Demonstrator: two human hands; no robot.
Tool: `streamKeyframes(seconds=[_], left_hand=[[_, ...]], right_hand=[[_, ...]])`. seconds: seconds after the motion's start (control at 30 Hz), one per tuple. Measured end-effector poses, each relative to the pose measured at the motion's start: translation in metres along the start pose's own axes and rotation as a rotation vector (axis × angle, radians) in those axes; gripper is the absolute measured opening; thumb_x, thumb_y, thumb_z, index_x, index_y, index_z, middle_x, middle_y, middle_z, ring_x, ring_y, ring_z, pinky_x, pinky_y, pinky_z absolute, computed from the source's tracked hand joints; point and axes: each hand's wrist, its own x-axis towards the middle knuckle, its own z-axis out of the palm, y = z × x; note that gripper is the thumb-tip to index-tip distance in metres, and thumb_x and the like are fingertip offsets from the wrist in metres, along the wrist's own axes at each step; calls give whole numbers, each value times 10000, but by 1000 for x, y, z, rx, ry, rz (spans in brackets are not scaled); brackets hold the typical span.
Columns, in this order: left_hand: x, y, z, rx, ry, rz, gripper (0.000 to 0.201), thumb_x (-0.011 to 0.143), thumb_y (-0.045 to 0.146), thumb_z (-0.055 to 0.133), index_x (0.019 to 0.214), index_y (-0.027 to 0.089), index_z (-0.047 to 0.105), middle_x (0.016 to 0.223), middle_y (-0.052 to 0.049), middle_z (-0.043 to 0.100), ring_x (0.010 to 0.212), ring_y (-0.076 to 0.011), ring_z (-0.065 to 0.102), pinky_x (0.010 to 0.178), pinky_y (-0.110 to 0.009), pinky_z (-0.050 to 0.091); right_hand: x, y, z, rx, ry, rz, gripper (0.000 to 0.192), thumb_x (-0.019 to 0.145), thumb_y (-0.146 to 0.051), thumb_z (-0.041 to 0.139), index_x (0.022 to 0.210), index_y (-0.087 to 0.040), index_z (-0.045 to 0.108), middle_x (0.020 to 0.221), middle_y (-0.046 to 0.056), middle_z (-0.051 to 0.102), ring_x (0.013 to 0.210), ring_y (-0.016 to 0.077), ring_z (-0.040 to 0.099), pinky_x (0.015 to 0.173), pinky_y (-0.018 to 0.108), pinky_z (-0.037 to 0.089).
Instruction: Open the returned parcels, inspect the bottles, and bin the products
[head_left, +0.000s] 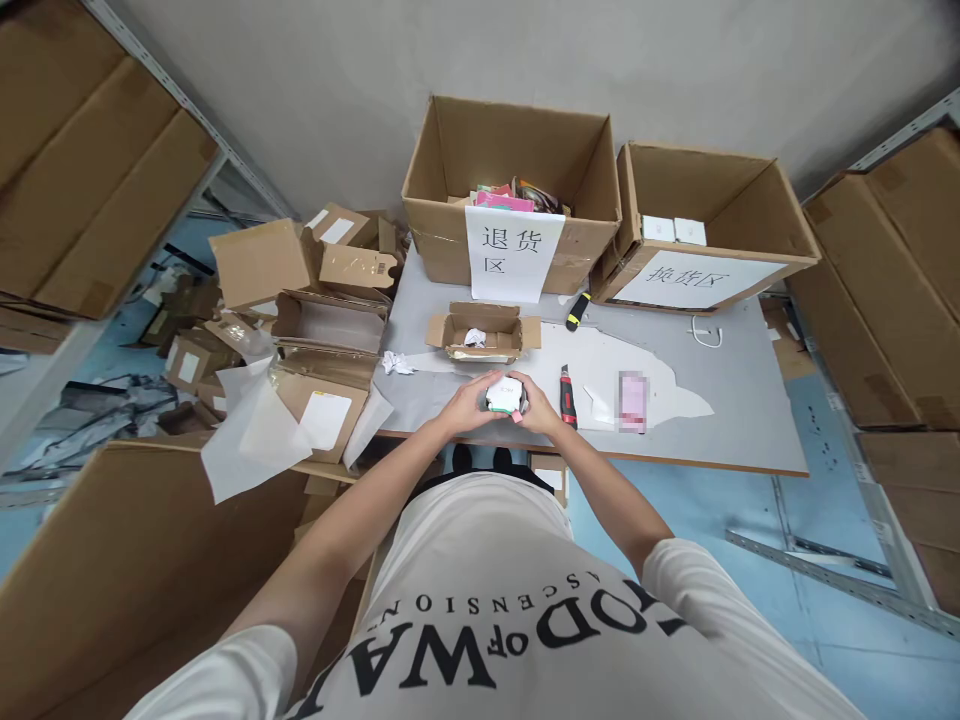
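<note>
We note a grey rectangular surface (pixel 750 400) against a plain wall, both hands (pixel 504 400) closed around a small white box (pixel 501 398), two large open cardboard cartons (pixel 517 160) behind.

White paper sign (pixel 514 252) hanging on the front of the left carton (pixel 442 200): "退货区", black characters. White sign (pixel 694 279) on the front of the right carton (pixel 750 205): "换货区", fainter and seen at a slant. Upside down on the white T-shirt (pixel 487 610): large black letters, partly cut off, "OD OF WA", and a smaller line, "ASCENSION". Print on the small white box (pixel 502 398) between the hands too small to read.
</note>
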Motion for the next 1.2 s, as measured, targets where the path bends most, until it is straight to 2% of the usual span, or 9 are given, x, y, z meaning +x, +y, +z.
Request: streamKeyframes(seconds=[0.2, 0.3, 0.37, 0.5, 0.63, 0.8, 0.97, 1.03, 1.2], left_hand=[[23, 5, -7, 95, 12, -76, 318, 867, 323, 504, 1111, 186, 655, 1134, -77, 684, 1026, -238, 644, 836, -355, 529], [36, 10, -7, 190, 55, -163, 291, 895, 366, 469, 927, 172, 684, 856, -58, 713, 844, -227, 662, 790, -357, 515], [43, 11, -5, 194, 115, -213, 288, 885, 367, 494, 1021, 166, 649, 848, -58, 701, 794, -219, 656, 779, -356, 510], [48, 8, 2, 132, 226, -221, 480, 853, 296, 546, 1309, 181, 449, 1149, -90, 632, 738, -169, 649, 806, -352, 514], [48, 0, 2, 171, 200, -84, 234, 886, 258, 472, 1053, 176, 616, 1185, -105, 578, 1046, -218, 605, 946, -369, 480], [36, -11, -8, 170, 38, 40, 363, 860, 190, 419, 1164, 156, 615, 1411, -117, 444, 1305, -240, 451, 1095, -406, 381], [19, -19, -10, 210, -170, 128, 822, 680, 417, 712, 1398, 139, 422, 1486, -164, 377, 1362, -332, 374, 1120, -463, 336], [16, -21, -6, 241, -177, 100, 946, 605, 490, 778, 1406, 154, 403, 1440, -170, 445, 1327, -343, 422, 1096, -484, 356], [17, -22, 2, 260, -115, 45, 865, 621, 505, 774, 1363, 199, 450, 1352, -128, 548, 1229, -313, 529, 1044, -461, 404]], right_hand=[[-6, -6, -10, -136, 17, 12, 959, 725, -372, 708, 1499, -186, 174, 1547, 181, 225, 1450, 291, 186, 1143, 515, 266], [-19, -14, -19, -208, 61, 0, 997, 751, -401, 696, 1518, -182, 98, 1567, 185, 155, 1462, 289, 136, 1154, 515, 242], [-30, -20, -25, -272, 52, -21, 977, 771, -422, 679, 1520, -191, 96, 1569, 180, 159, 1464, 297, 118, 1149, 541, 234], [-49, -40, -33, -398, 28, -74, 852, 800, -456, 650, 1493, -188, 233, 1507, 179, 331, 1435, 313, 231, 1138, 584, 212], [-47, -63, -27, -462, 81, -27, 501, 902, -382, 513, 1366, -199, 462, 1344, 142, 548, 1318, 268, 447, 1138, 542, 243], [-33, -72, -12, -500, 73, 89, 472, 877, -396, 552, 1287, -162, 536, 1347, 165, 533, 1271, 294, 475, 1096, 528, 318], [-33, -61, -10, -479, 72, 118, 477, 889, -336, 517, 1330, -158, 490, 1404, 170, 471, 1307, 267, 438, 1087, 477, 351], [-33, -57, -14, -481, 54, 118, 474, 894, -322, 499, 1339, -160, 478, 1407, 168, 469, 1319, 258, 427, 1090, 479, 340], [-27, -65, -22, -556, 30, 138, 509, 875, -405, 534, 1324, -170, 485, 1370, 158, 514, 1329, 287, 410, 1103, 524, 256]])
